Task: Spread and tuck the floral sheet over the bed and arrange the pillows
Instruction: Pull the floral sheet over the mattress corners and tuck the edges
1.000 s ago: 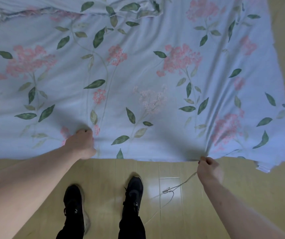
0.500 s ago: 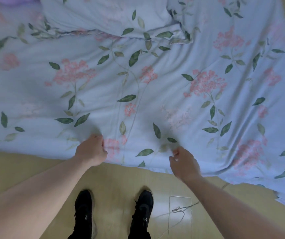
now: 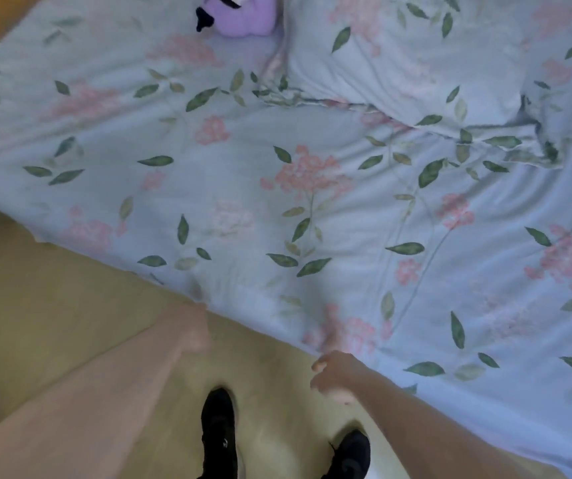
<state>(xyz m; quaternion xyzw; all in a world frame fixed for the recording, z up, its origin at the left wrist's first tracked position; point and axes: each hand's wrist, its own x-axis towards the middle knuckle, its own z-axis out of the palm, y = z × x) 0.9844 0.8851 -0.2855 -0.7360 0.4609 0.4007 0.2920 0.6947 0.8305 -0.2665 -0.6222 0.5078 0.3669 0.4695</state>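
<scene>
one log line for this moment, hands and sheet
left hand: blurred, at sheet edge | right hand: off sheet, holds nothing | sheet: spread, wrinkled | pillow: on bed

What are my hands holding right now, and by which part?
Nothing visibly: the right hand hangs loosely curled beside the pale blue floral sheet's edge; the left hand is too blurred to tell.
</scene>
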